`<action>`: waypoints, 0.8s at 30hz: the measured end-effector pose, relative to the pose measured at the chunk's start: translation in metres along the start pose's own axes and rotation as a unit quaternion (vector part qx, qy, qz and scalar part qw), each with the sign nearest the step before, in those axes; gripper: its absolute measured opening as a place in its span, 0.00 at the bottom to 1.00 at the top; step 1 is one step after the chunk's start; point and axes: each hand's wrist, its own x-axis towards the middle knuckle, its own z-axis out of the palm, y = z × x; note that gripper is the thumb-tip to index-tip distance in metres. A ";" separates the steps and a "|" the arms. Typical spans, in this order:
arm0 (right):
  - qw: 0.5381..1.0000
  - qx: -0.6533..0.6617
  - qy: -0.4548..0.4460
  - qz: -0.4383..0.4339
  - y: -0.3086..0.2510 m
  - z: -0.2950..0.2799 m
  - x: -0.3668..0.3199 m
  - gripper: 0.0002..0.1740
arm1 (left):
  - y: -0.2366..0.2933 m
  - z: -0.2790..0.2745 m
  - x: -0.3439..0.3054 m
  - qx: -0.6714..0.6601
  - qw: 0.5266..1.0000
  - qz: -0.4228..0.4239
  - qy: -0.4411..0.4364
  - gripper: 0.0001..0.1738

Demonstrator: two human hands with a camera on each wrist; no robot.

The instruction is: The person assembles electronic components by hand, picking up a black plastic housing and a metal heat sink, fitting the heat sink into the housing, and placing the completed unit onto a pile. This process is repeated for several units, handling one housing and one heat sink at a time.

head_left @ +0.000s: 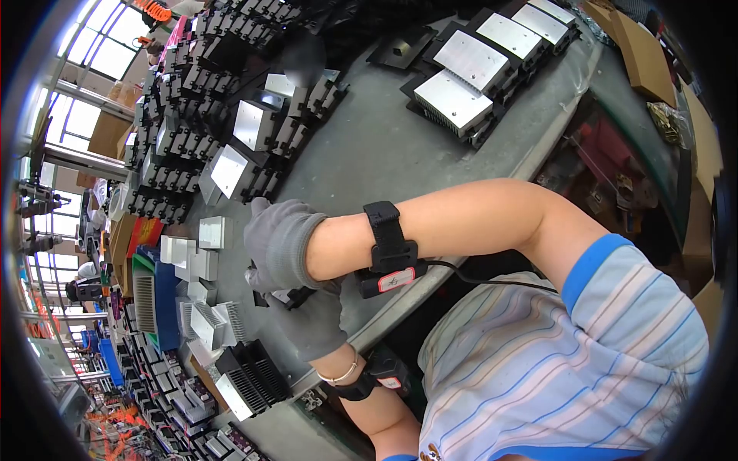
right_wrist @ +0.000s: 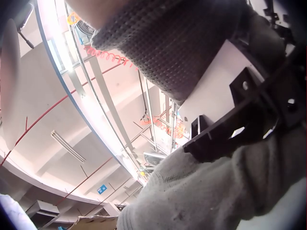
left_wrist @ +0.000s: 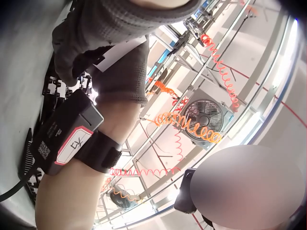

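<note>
Both hands wear grey knitted gloves and come together low over the table's near edge. My right hand [head_left: 284,238] reaches in from above in the head view, its back hiding most of what lies beneath. Under it my left hand [head_left: 311,323] grips a black bracket [right_wrist: 211,139] with holes in it. A flat silver plate [right_wrist: 216,91] sits against this bracket, between the two gloves. The right glove [right_wrist: 168,43] holds the plate's far side in the right wrist view. Folded fingers of the left glove [left_wrist: 67,57] show beside the plate in the left wrist view.
Bare silver finned heat sinks [head_left: 211,326] and a black one [head_left: 250,376] stand left of the hands. A blue bin [head_left: 157,296] is behind them. Many black brackets [head_left: 184,146] crowd the far side. Silver-topped units [head_left: 453,100] line the upper table [head_left: 369,138].
</note>
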 end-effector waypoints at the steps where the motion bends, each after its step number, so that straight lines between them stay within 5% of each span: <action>1: 1.000 -0.001 0.000 -0.001 0.000 0.001 0.001 0.31 | 0.002 -0.003 0.003 -0.003 1.000 -0.011 -0.022 0.36; 18: 0.999 0.016 -0.008 0.041 -0.013 0.001 0.002 0.31 | 0.010 -0.003 0.003 -0.009 1.000 0.002 0.029 0.34; 24: 0.999 0.044 -0.005 0.017 -0.015 0.005 0.005 0.30 | 0.019 -0.016 0.008 -0.007 1.000 -0.005 -0.029 0.36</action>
